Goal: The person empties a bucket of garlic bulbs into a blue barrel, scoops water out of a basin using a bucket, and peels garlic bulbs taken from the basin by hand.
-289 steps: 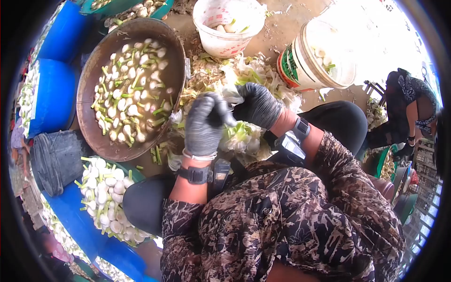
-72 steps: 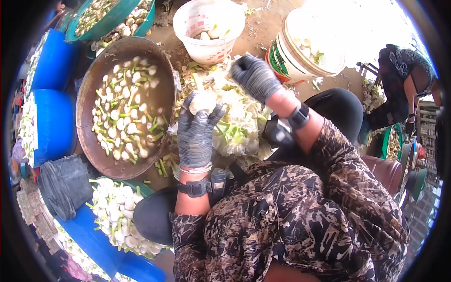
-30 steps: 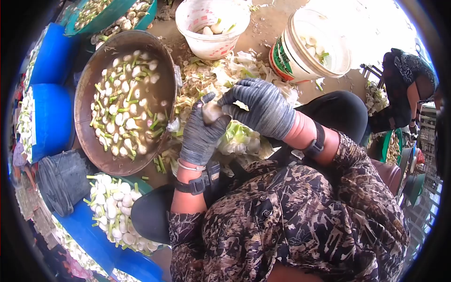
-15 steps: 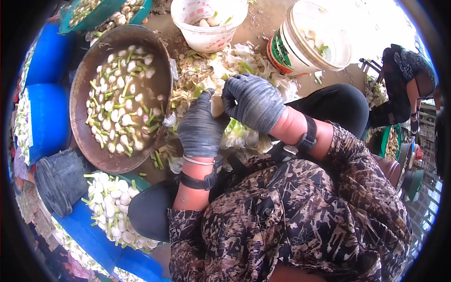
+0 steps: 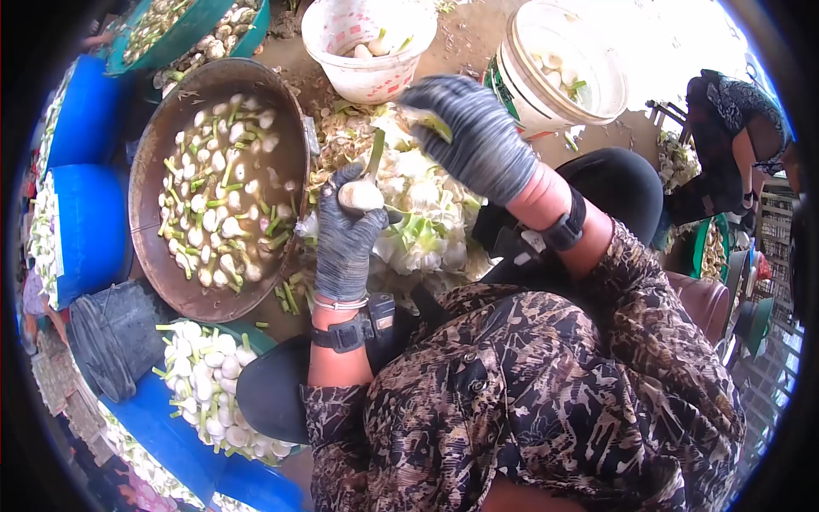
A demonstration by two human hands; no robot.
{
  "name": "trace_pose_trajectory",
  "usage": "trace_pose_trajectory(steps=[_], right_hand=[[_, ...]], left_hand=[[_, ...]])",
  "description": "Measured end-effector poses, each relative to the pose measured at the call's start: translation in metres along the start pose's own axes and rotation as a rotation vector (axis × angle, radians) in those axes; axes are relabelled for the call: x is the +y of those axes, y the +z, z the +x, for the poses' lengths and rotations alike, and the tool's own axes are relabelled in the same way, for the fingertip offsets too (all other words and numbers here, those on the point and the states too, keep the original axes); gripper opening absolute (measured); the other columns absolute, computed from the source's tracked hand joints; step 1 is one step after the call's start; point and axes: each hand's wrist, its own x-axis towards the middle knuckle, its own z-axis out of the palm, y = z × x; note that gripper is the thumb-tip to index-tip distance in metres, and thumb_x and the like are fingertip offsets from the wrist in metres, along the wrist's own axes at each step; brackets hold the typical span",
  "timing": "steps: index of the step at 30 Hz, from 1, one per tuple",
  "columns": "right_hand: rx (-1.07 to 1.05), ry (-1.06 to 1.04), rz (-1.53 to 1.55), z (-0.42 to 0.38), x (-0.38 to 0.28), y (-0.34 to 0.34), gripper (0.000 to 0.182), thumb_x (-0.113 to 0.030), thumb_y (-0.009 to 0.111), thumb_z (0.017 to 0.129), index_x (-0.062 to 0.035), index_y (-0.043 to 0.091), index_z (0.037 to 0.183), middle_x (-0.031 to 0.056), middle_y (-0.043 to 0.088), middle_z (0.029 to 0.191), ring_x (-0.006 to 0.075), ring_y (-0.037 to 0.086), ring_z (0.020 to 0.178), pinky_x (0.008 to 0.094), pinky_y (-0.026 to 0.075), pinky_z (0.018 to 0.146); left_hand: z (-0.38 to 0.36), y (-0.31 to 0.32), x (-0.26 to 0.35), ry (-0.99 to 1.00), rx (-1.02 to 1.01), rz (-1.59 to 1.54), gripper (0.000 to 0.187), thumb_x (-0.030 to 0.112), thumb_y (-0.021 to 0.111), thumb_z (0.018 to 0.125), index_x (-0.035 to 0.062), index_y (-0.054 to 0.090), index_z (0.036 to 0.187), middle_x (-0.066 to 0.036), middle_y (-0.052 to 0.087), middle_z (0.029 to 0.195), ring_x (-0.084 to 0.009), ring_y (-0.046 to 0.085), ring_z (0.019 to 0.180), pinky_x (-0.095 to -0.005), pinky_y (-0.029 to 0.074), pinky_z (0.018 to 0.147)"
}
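Note:
My left hand (image 5: pixel 345 243), in a grey glove, is closed around a white garlic bulb (image 5: pixel 361 195) whose green stem points up. Up and to the right of the bulb, apart from it, is my right hand (image 5: pixel 478 136), also gloved and blurred by motion. A pale green strip of garlic skin (image 5: pixel 440 128) shows between its thumb and fingers. Below both hands lies a heap of garlic peelings (image 5: pixel 426 213). Left of my left hand stands a wide brown basin (image 5: pixel 145 247), where many peeled bulbs with short stems sit in murky water.
A white tub (image 5: pixel 367 78) and a white bucket (image 5: pixel 512 72) with some bulbs stand beyond the heap. Blue containers (image 5: pixel 90 226), a dark bucket (image 5: pixel 111 333) and a pile of garlic (image 5: pixel 209 380) are at the left. Another person (image 5: pixel 738 136) is at the far right.
My hands were together over the heap; now they are apart. My right hand has moved up and away, and the bulb in my left hand has come into view.

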Motion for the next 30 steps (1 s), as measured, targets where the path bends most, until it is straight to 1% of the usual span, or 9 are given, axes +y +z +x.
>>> trace_pose_trajectory(steps=[5, 8, 10, 18, 22, 24, 25, 26, 30], right_hand=[[-0.178, -0.259, 0.062, -0.008, -0.028, 0.015, 0.014, -0.026, 0.066, 0.078, -0.0139, 0.066, 0.085, 0.0031, 0.061, 0.081, 0.0242, 0.060, 0.087, 0.0396, 0.043, 0.088], [-0.319, -0.272, 0.116, -0.012, -0.028, 0.015, 0.017, -0.022, 0.070, 0.078, -0.0120, 0.066, 0.091, 0.0047, 0.062, 0.084, 0.0272, 0.060, 0.087, 0.0430, 0.044, 0.092], [-0.276, -0.259, 0.126, -0.013, -0.030, 0.016, 0.015, -0.020, 0.070, 0.078, -0.0101, 0.064, 0.087, 0.0066, 0.061, 0.079, 0.0293, 0.059, 0.077, 0.0412, 0.048, 0.078], [-0.412, 0.217, 0.290, -0.028, -0.031, 0.029, 0.014, -0.016, 0.066, 0.081, -0.0040, 0.059, 0.084, 0.0163, 0.063, 0.073, 0.0363, 0.062, 0.069, 0.0428, 0.049, 0.061], [-0.425, 0.304, 0.186, -0.025, -0.039, 0.025, 0.019, -0.023, 0.060, 0.082, -0.0039, 0.063, 0.085, 0.0194, 0.065, 0.076, 0.0389, 0.063, 0.075, 0.0457, 0.050, 0.067], [-0.429, 0.422, 0.270, -0.030, -0.038, 0.034, 0.021, -0.023, 0.060, 0.083, -0.0033, 0.063, 0.086, 0.0199, 0.065, 0.079, 0.0389, 0.063, 0.076, 0.0452, 0.050, 0.068], [-0.489, 0.477, 0.327, -0.028, -0.035, 0.038, 0.027, -0.027, 0.061, 0.085, -0.0007, 0.064, 0.089, 0.0180, 0.066, 0.077, 0.0321, 0.066, 0.072, 0.0416, 0.051, 0.066], [-0.720, 0.858, 0.617, -0.026, -0.029, 0.037, 0.028, -0.027, 0.064, 0.088, -0.0009, 0.064, 0.098, 0.0093, 0.067, 0.079, 0.0183, 0.065, 0.071, 0.0338, 0.051, 0.063], [-0.625, 0.998, 1.142, -0.031, -0.021, 0.033, 0.044, -0.043, 0.060, 0.090, -0.0022, 0.062, 0.108, 0.0131, 0.067, 0.086, 0.0232, 0.068, 0.073, 0.0396, 0.058, 0.065]], left_hand=[[-0.002, -0.001, -0.001, 0.073, -0.058, 0.148, 0.064, 0.012, 0.068, 0.083, 0.0067, 0.039, 0.139, -0.008, 0.056, 0.111, -0.0156, 0.061, 0.081, -0.0258, 0.053, 0.071], [-0.006, 0.001, 0.001, 0.148, -0.032, 0.287, 0.061, 0.009, 0.064, 0.086, 0.0065, 0.037, 0.140, -0.008, 0.058, 0.109, -0.0146, 0.061, 0.079, -0.0253, 0.052, 0.071], [-0.011, 0.005, 0.009, -0.057, -0.084, 0.069, 0.065, 0.010, 0.065, 0.084, 0.0067, 0.034, 0.142, -0.008, 0.058, 0.111, -0.0140, 0.061, 0.081, -0.0264, 0.053, 0.072], [-0.009, 0.001, 0.012, 0.132, -0.237, 0.597, 0.076, 0.002, 0.067, 0.074, 0.0024, 0.029, 0.140, -0.012, 0.046, 0.128, -0.0195, 0.046, 0.117, -0.0326, 0.037, 0.103], [-0.011, 0.002, 0.008, -0.019, -0.147, 0.360, 0.067, 0.002, 0.064, 0.078, 0.0012, 0.034, 0.137, -0.014, 0.045, 0.130, -0.0229, 0.045, 0.121, -0.0336, 0.036, 0.104], [-0.010, 0.005, 0.007, 0.094, -0.148, 0.514, 0.063, 0.002, 0.062, 0.079, 0.0009, 0.035, 0.136, -0.015, 0.045, 0.129, -0.0235, 0.046, 0.119, -0.0338, 0.037, 0.104], [-0.011, 0.008, 0.006, 0.207, -0.155, 0.664, 0.059, 0.003, 0.060, 0.081, 0.0006, 0.037, 0.135, -0.015, 0.046, 0.128, -0.0242, 0.047, 0.118, -0.0340, 0.037, 0.103], [-0.012, 0.008, 0.003, 0.203, -0.162, 0.662, 0.059, 0.003, 0.060, 0.081, 0.0006, 0.037, 0.135, -0.015, 0.046, 0.128, -0.0242, 0.047, 0.118, -0.0340, 0.037, 0.103], [-0.007, -0.003, 0.000, 0.284, -0.141, 0.734, 0.063, 0.004, 0.063, 0.082, 0.0052, 0.036, 0.140, -0.012, 0.044, 0.135, -0.0219, 0.044, 0.124, -0.0339, 0.036, 0.105]])
